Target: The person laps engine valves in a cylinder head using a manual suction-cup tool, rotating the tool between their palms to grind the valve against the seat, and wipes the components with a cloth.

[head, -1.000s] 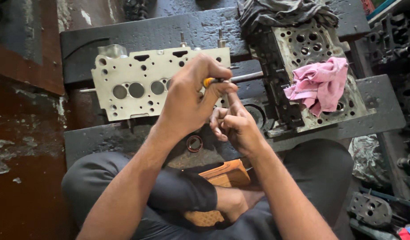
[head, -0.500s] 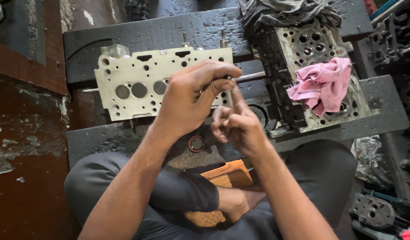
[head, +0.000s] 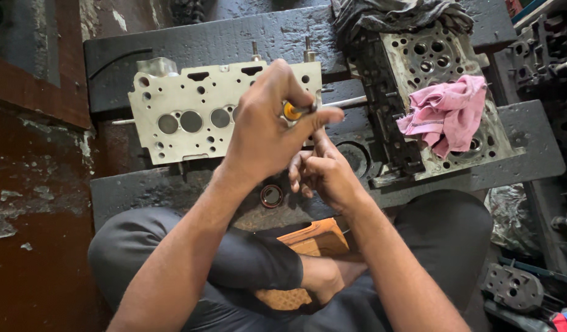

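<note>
Half-hidden tool [head: 294, 111] under left hand [head: 265, 126]

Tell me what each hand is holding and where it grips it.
The left hand pinches a slim tool with an orange-yellow band near that band. The right hand has its fingers curled just below, but whether it grips anything cannot be told.

Bare forearms and bare hands [head: 265, 132] — no sleeves, rings or watch showing — above dark grey trousers [head: 246, 258].
</note>
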